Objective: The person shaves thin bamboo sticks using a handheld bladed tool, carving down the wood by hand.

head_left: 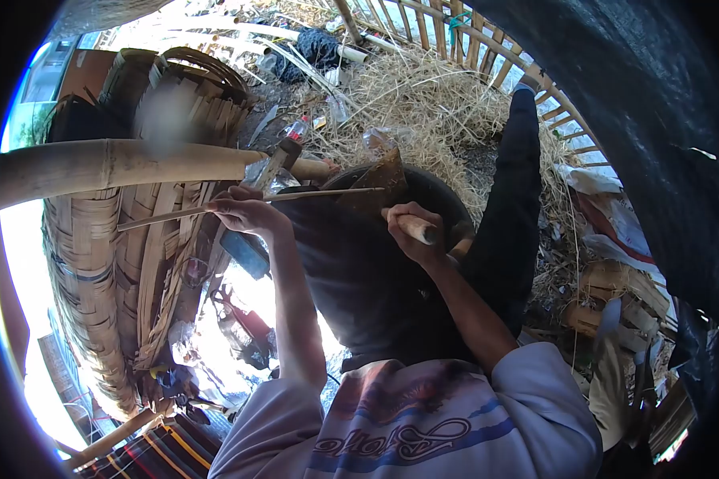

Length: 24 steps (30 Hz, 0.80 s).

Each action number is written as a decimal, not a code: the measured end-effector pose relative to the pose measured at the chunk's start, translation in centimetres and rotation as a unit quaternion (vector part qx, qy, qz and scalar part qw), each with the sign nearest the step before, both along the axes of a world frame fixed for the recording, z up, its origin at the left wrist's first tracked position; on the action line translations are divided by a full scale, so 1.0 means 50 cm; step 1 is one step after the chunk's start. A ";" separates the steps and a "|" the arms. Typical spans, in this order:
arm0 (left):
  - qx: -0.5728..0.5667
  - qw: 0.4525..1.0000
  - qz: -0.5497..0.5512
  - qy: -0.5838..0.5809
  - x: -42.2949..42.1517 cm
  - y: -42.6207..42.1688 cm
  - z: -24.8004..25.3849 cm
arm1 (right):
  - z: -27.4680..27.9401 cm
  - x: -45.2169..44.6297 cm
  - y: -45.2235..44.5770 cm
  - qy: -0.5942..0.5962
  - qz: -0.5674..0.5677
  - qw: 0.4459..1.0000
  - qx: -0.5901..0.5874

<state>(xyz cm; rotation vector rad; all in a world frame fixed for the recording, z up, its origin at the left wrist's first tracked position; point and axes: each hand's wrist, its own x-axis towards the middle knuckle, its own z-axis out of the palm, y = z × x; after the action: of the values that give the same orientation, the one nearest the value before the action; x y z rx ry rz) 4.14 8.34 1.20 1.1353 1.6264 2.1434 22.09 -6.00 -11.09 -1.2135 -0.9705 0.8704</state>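
Observation:
My left hand [244, 212] is closed round a thin bamboo strip [168, 217], which runs from the left to above my dark-clothed lap. The strip's right end lies across a wide, rusty blade [387, 180]. Held in my right hand [415, 231] is a thick wooden handle [417, 229], its round end facing me. The blade stands just beyond that hand; the join between the two is hidden by my fingers. A hammer-like tool [280, 160] rests beside the bamboo pole, just beyond my left hand.
A thick bamboo pole [72, 169] crosses the left side, over tall woven baskets [96, 295]. Straw [431, 104] covers the ground ahead. A bamboo fence [487, 44] curves behind it. Dark sheeting [647, 120] hangs at right, above wood pieces [615, 295].

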 end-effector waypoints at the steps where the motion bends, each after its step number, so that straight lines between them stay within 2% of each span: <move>1: -0.007 1.000 0.004 0.005 -0.013 -0.006 -0.005 | 0.021 -0.006 0.000 0.005 0.004 1.000 -0.007; 3: 0.022 0.999 -0.032 -0.006 -0.018 -0.002 -0.017 | 0.058 -0.004 0.009 -0.031 -0.026 0.998 0.045; 4: 0.015 0.999 -0.026 -0.019 -0.008 -0.002 -0.011 | 0.042 0.000 0.003 -0.035 -0.029 0.998 0.048; 6: 0.014 0.999 -0.022 -0.023 0.000 0.005 -0.006 | 0.011 -0.001 0.002 -0.145 0.007 0.989 -0.006; 7: 0.002 1.000 -0.014 -0.021 -0.004 0.005 -0.007 | 0.009 0.000 0.007 -0.142 0.008 0.990 -0.004; 9: 0.007 1.000 -0.017 0.011 -0.015 0.000 -0.013 | 0.021 0.002 0.000 -0.027 -0.005 1.000 0.008; 10: 0.010 1.000 -0.016 0.004 -0.012 -0.005 -0.009 | 0.056 0.003 0.004 -0.041 -0.020 0.999 0.031; 14: 0.008 1.000 -0.019 -0.023 0.000 0.008 -0.007 | 0.016 0.004 0.007 -0.036 -0.008 0.999 0.037; 17: -0.008 0.999 -0.014 -0.032 -0.009 -0.004 -0.003 | 0.048 0.009 0.003 -0.032 0.004 0.999 0.007; 19: -0.013 0.999 -0.018 -0.038 -0.007 -0.010 -0.006 | 0.044 0.003 0.004 -0.055 -0.024 0.996 0.070; 22: 0.028 0.996 -0.066 -0.046 -0.004 -0.007 -0.006 | 0.031 0.005 -0.004 -0.020 0.014 1.000 0.016; 24: 0.012 0.998 -0.053 -0.029 -0.009 -0.010 -0.005 | 0.046 0.006 0.004 -0.027 -0.004 0.999 0.041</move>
<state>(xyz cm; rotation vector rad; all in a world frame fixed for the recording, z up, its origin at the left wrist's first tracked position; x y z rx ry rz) 3.71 7.86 0.95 1.1305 1.4842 2.1143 22.41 -5.77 -8.80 -1.1739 -1.0340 0.7875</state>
